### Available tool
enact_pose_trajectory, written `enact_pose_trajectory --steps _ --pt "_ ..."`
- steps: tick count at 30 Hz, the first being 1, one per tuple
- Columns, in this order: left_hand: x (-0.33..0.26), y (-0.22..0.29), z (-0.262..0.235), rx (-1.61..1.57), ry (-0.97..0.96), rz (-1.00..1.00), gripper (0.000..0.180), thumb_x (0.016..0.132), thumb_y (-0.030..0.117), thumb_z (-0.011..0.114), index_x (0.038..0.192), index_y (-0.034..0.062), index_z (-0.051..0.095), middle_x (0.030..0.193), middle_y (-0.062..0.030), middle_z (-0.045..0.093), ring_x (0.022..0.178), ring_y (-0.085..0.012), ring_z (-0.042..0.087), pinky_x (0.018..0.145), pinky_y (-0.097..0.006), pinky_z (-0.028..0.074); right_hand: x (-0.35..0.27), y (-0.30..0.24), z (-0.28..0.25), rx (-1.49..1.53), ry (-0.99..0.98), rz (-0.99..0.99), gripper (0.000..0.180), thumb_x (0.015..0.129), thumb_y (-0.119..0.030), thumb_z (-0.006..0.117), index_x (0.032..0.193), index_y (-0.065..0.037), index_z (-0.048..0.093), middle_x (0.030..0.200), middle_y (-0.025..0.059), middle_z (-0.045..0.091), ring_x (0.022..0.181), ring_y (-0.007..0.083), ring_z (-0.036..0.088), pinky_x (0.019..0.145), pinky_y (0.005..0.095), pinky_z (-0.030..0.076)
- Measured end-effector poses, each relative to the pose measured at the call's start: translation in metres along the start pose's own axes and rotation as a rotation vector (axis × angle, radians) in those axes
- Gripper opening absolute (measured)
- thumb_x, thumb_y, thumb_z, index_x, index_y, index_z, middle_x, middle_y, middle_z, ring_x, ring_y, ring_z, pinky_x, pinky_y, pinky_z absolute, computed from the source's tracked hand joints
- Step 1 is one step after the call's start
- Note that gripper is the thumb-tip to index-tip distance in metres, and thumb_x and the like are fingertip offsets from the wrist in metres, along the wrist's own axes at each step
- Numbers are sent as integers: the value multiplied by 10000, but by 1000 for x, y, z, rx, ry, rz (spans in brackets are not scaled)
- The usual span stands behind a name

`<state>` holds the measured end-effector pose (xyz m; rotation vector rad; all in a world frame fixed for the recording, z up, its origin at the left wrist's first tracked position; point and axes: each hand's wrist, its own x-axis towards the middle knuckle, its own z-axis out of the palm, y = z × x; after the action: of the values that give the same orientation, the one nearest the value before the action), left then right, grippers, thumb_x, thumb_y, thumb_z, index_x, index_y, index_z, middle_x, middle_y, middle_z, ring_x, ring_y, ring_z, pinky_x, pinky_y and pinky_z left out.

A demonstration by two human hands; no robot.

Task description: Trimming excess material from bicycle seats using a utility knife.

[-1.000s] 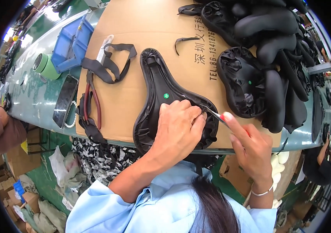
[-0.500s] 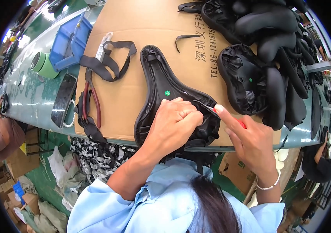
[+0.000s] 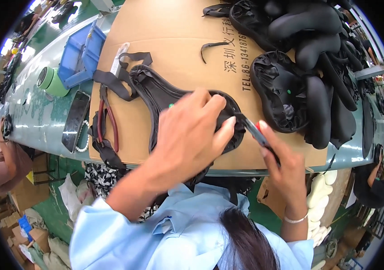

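A black bicycle saddle [image 3: 152,92] lies underside up on the cardboard, its narrow nose pointing to the far left and its gathered cover folded over the rim. My left hand [image 3: 185,128] is over its wide end, fingers curled and thumb pressed against the cover near the right rim; the fingertips are partly hidden. In my right hand [image 3: 286,164] is a knife [image 3: 254,131] with a dark and red handle. Its tip meets the cover at the saddle's right edge, close to my left thumb.
Pliers [image 3: 111,123] and a black strap [image 3: 115,83] lie left on the cardboard [image 3: 178,27]. Beyond are a phone [image 3: 76,121], a green cup [image 3: 51,81] and a blue bin [image 3: 81,56]. More saddles [image 3: 282,92] pile up at right. Other people work at both sides.
The saddle has turned, its nose swinging left and nearer. My left hand has shifted its hold along the cover, and the knife is now angled more steeply at the right rim.
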<state>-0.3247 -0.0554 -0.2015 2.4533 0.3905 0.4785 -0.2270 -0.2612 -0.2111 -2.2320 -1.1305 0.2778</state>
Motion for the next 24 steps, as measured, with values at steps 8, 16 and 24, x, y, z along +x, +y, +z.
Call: enact_pose_trajectory --steps 8,16,24 --pt "67 -29 -2 -929 -401 -485 171 836 197 656 723 74 621 688 30 524 668 -56 456 699 -202 364 -8 -10 22 124 3 -22 584 887 -56 594 1435 -122 405 1056 216 657 805 359 663 675 398 515" --pt "81 -8 2 -1967 39 246 214 914 260 630 798 85 671 979 -37 593 1081 -107 439 842 -266 391 -37 -42 44 361 28 341 597 903 -90 597 1428 21 335 1186 242 610 844 404 669 688 391 537" --pt "47 -14 -16 139 -281 398 171 736 170 714 788 27 636 779 -93 616 822 -282 571 766 -394 479 -8 -30 -4 -79 -88 135 500 858 -148 644 1347 -155 535 792 150 678 568 303 618 525 361 456"
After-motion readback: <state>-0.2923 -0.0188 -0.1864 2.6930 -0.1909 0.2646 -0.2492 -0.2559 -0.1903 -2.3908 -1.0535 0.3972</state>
